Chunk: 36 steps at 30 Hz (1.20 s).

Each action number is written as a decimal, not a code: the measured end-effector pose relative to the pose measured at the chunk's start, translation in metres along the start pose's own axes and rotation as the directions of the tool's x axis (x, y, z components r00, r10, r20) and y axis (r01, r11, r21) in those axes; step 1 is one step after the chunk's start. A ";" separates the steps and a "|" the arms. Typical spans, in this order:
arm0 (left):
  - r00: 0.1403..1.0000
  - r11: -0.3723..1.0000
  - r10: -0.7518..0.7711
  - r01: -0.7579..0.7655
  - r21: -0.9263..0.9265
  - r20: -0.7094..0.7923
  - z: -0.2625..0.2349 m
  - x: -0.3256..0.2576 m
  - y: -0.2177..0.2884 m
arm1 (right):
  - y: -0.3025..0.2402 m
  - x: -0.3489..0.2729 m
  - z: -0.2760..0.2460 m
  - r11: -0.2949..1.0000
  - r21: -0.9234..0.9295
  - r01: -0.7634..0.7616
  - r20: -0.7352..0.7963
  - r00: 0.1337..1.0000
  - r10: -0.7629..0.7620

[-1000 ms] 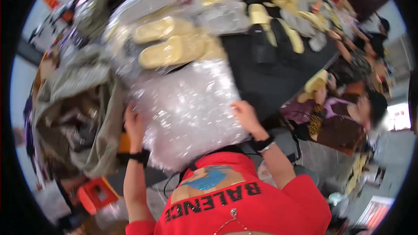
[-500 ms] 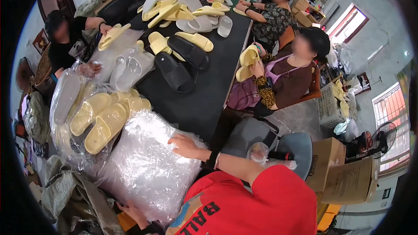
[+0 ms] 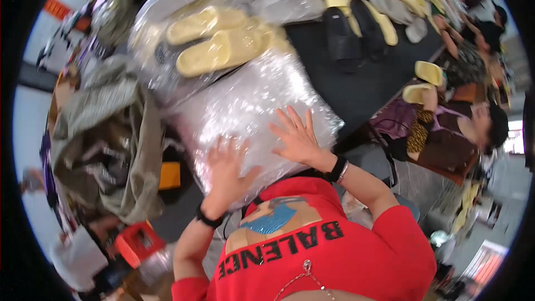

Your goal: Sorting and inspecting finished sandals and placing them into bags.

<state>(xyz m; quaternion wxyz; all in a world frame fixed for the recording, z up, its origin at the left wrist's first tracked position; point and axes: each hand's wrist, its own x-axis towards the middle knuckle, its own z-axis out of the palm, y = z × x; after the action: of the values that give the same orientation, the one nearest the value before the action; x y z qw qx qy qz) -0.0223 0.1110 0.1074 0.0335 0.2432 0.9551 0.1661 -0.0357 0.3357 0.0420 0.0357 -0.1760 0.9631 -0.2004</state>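
A stack of clear plastic bags lies at the near end of the black table, directly before me. My left hand is over the near left part of the stack, fingers spread and slightly blurred. Farther right, my right hand is spread flat above or on the same bags; contact cannot be told. Neither hand grips anything. Just beyond the stack sit yellow slippers in clear wrapping, and a second wrapped bundle of pale slippers lies behind them.
Black slippers and loose yellow ones lie on the black table. At the right, a seated person holds yellow slippers. An open grey-green sack stands left of the stack, with a red container below it.
My view has swung left and down. My left hand has come up from the stack's near edge onto its top. My right hand now has its fingers spread.
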 end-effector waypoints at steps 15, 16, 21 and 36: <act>0.948 0.993 -0.095 0.070 0.090 0.305 0.110 -0.021 -0.057 | 0.023 0.076 -0.003 0.957 -0.190 0.219 0.043 0.976 -0.215; 0.952 0.995 -0.069 0.046 0.085 0.299 0.111 -0.022 -0.063 | 0.036 0.084 -0.004 0.969 -0.189 0.159 0.081 0.986 -0.146; 0.962 0.993 -0.009 -0.023 0.114 0.273 0.112 -0.025 -0.080 | 0.096 0.096 0.040 0.984 -0.173 0.042 0.149 0.989 -0.016; 0.964 0.970 -0.243 0.240 0.039 0.110 0.078 0.060 -0.083 | 0.064 -0.019 0.050 0.986 -0.126 0.111 0.168 0.982 -0.089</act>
<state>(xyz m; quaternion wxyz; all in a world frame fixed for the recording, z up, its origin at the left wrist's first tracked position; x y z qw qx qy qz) -0.1019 0.0944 0.0076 0.1049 0.1347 0.9761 0.1346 -0.0315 0.3788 -0.0290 0.0916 -0.2421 0.9582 -0.1216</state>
